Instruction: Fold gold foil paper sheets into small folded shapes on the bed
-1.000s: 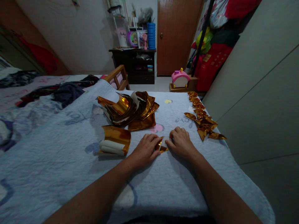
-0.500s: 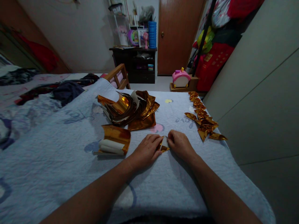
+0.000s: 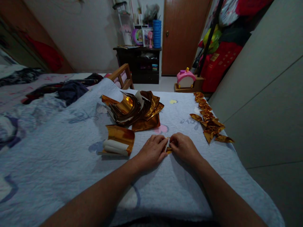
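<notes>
Between my hands, low over the bed, is a small sheet of gold foil paper (image 3: pixel 169 150), partly folded and mostly covered by fingers. My left hand (image 3: pixel 153 150) grips its left side, thumb below and fingers above. My right hand (image 3: pixel 183 146) pinches its right edge with bent fingers. To the left lie curled gold foil sheets (image 3: pixel 120 134) with pale backs showing. Behind them spreads a thick fanned stack of gold foil paper (image 3: pixel 126 107). On the right is a row of folded gold foil pieces (image 3: pixel 210 126).
A pale blue patterned quilt (image 3: pixel 75 138) covers the bed. Dark clothes (image 3: pixel 72 91) lie at the left. Beyond the bed's far edge are a wooden chair (image 3: pixel 123 75), a black cabinet (image 3: pixel 144 66) and a pink toy (image 3: pixel 186 78). A pale cupboard (image 3: pixel 265 110) rises along the right side.
My fingers have drawn closer together over the foil paper, and less of its pale side shows. The whole view has shifted slightly; the stack and folded pieces stay in place.
</notes>
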A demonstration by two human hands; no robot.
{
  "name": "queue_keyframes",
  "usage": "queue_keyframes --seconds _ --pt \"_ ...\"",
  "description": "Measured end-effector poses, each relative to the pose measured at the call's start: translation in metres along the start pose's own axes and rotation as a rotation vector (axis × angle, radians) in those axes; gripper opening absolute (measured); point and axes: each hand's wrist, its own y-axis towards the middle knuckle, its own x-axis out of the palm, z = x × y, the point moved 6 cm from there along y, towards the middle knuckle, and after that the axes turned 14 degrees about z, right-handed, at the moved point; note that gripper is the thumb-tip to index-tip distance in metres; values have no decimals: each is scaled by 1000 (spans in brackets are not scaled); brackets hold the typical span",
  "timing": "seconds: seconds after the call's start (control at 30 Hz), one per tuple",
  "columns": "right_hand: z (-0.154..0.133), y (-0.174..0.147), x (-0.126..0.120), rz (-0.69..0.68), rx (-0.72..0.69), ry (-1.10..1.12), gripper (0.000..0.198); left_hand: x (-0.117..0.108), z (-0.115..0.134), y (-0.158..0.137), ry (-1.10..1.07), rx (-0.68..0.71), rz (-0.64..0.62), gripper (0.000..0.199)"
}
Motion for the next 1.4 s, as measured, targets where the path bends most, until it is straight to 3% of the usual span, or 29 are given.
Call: queue_keyframes --seconds 0.67,0.93,1.4 --pt "-5 -1 4 -16 21 -107 14 -3 3 2 5 -7 -18 48" --pt "-6 -1 6 -19 -2 -128 14 -1 1 0 -26 -9 7 55" --pt "-8 1 5 -55 -19 -115 17 -5 2 1 -39 -20 -3 47"
